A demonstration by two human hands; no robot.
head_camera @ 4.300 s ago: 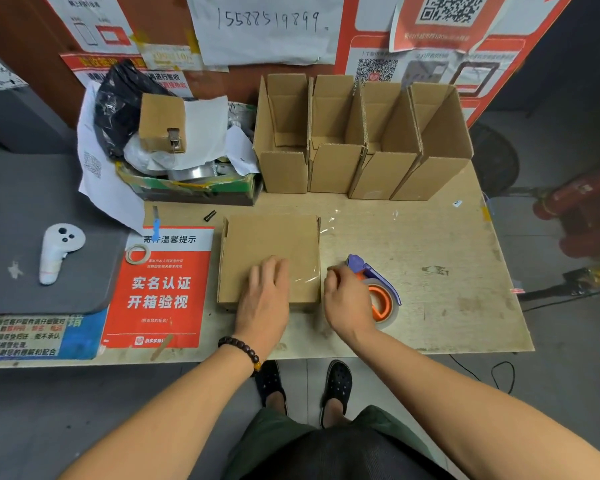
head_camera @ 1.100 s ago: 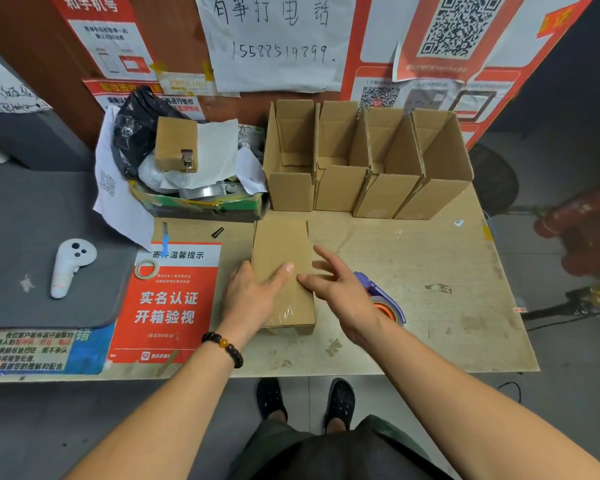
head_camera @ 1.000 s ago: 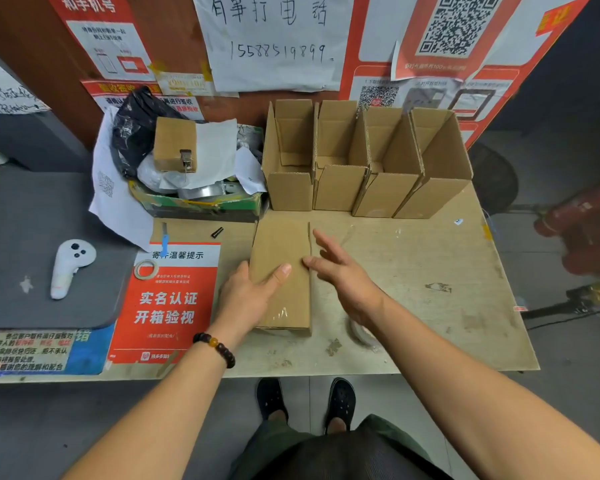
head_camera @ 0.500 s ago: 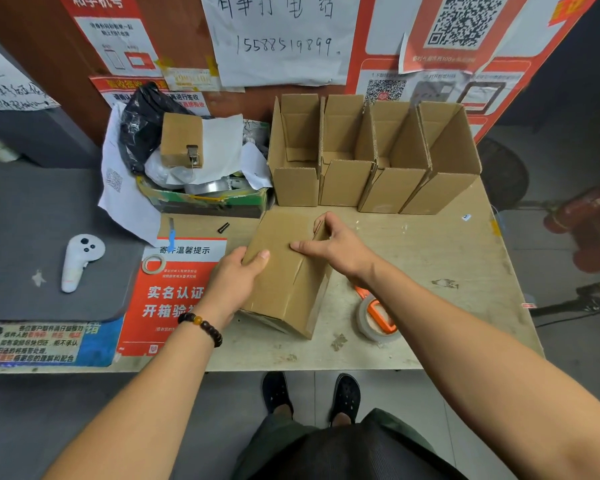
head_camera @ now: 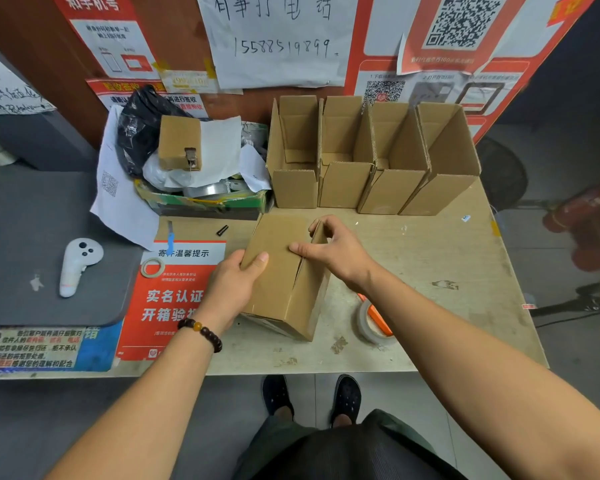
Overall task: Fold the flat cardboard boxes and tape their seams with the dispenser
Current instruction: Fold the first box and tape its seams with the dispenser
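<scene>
A brown cardboard box [head_camera: 284, 282] lies tilted on the wooden table [head_camera: 430, 258], partly raised into shape. My left hand [head_camera: 234, 285] grips its left edge, thumb on the top panel. My right hand [head_camera: 333, 251] pinches the far right flap, fingers curled over the edge. The tape dispenser [head_camera: 373, 318], with an orange body and a clear tape roll, lies on the table just right of the box, partly hidden under my right forearm. Several folded boxes [head_camera: 371, 188] stand open in a row against the back wall.
A cluttered green tray [head_camera: 201, 202] with papers, a black bag and a small carton sits at back left. A red notice sheet [head_camera: 167, 299] with a small tape ring [head_camera: 152, 267] lies left of the box. A white controller [head_camera: 78, 263] rests on the grey mat [head_camera: 25, 306].
The flat taped box has been turned and lifted at one side, opening into a three-dimensional shape. My right hand left the dispenser and moved to the box's far flap.
</scene>
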